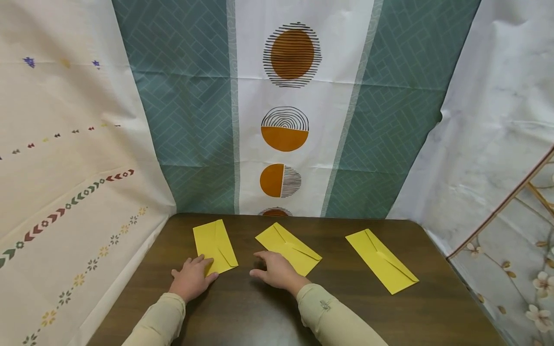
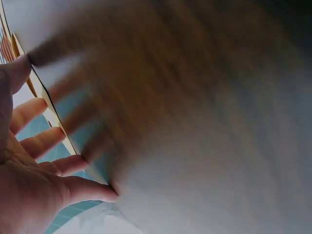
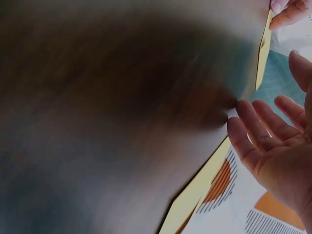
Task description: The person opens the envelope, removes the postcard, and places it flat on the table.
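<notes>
Three yellow envelopes lie flap side up on a dark wooden table [image 1: 242, 307]. My left hand [image 1: 192, 278] rests at the near end of the left envelope [image 1: 214, 240], fingers spread, fingertips on its paper and the tabletop. Just left of the middle envelope [image 1: 298, 254] is my right hand [image 1: 277, 271], palm down with fingers loosely bent and nothing held. In the right wrist view two of its fingertips [image 3: 233, 122] come down right at the table surface. The right envelope [image 1: 381, 259] lies slanted, apart from both hands.
A green and white cloth with orange circles [image 1: 283, 132] hangs behind the table's far edge. Patterned cream cloth [image 1: 78, 192] borders the left side, and a pale floral cloth [image 1: 497, 192] borders the right.
</notes>
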A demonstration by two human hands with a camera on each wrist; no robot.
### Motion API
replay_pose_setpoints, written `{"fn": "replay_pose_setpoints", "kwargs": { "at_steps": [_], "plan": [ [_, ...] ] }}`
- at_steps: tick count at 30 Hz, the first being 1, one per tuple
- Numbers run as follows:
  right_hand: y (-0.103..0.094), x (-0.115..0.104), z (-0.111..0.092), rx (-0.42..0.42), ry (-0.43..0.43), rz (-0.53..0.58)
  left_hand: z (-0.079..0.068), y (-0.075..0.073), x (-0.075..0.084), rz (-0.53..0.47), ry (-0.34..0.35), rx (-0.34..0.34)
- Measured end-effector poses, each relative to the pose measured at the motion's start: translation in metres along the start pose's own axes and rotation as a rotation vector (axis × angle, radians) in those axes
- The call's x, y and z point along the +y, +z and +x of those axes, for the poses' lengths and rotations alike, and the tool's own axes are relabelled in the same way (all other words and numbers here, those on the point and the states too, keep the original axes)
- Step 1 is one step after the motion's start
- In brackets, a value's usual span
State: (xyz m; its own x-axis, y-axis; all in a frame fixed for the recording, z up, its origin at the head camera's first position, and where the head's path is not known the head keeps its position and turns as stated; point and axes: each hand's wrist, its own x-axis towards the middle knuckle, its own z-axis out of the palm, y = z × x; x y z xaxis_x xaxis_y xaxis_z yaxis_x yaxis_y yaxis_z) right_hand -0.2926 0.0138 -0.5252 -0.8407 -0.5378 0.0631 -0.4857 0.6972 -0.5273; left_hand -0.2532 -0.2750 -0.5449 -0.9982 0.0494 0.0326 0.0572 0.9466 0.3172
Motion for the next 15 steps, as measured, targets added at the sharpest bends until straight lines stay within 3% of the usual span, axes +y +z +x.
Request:
{"fn": "replay_pose_setpoints", "kwargs": {
  "at_steps": [10, 15],
  "plan": [
    [0.007, -0.011, 0.005, 0.008, 0.024, -0.059, -0.003, 0.003, -0.001, 0.011, 0.005, 0.001],
    [0.014, -0.021, 0.011, 0.044, 0.066, -0.199, -0.005, 0.006, 0.003, 0.008, -0.002, 0.002]
  ]
}}
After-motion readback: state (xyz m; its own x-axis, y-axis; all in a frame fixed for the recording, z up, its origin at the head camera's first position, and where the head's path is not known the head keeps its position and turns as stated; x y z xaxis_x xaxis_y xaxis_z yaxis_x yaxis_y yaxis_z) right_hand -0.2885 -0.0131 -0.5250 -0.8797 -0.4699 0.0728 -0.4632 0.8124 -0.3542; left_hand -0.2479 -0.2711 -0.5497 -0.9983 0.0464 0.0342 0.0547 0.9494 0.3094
